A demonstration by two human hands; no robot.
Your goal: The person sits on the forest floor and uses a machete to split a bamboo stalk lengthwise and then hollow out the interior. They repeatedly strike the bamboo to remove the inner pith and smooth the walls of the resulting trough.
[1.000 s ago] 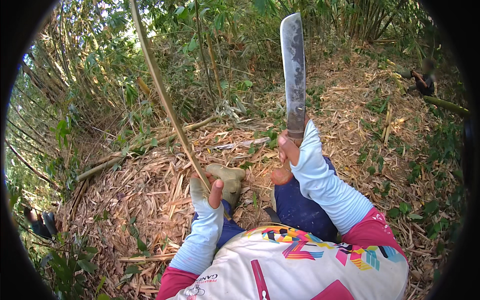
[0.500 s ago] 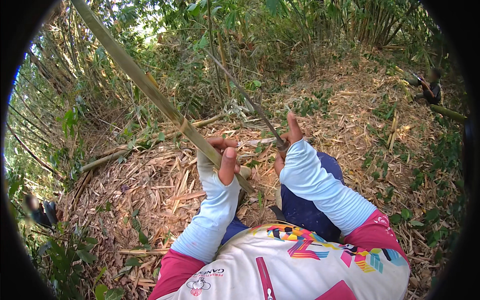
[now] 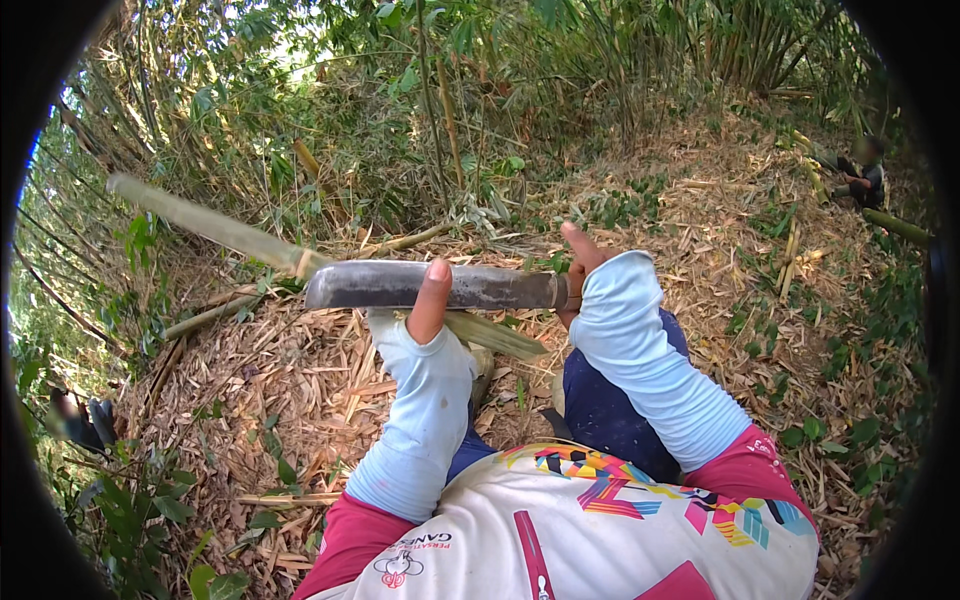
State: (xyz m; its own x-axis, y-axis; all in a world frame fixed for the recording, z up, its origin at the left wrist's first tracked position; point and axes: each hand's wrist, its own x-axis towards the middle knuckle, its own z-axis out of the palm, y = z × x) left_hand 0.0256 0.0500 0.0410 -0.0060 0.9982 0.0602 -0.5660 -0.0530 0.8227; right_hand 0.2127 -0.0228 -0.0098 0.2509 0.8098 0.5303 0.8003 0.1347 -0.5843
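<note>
Machete [image 3: 480, 288] newly crosswise, tip [image 3: 317, 286] leftward

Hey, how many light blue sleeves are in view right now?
2: the left sleeve, toward the left hand holding a bamboo strip, and the right sleeve, toward the right hand gripping a machete. Neither is hidden.

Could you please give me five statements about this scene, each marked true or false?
1. The right hand holds the machete. True.
2. The machete points straight up. False: it lies nearly level, tip toward the left.
3. The machete hides part of the strip. True.
4. The left thumb is hidden behind the machete. False: it shows in front of it.
5. The trousers are blue. True.
</note>
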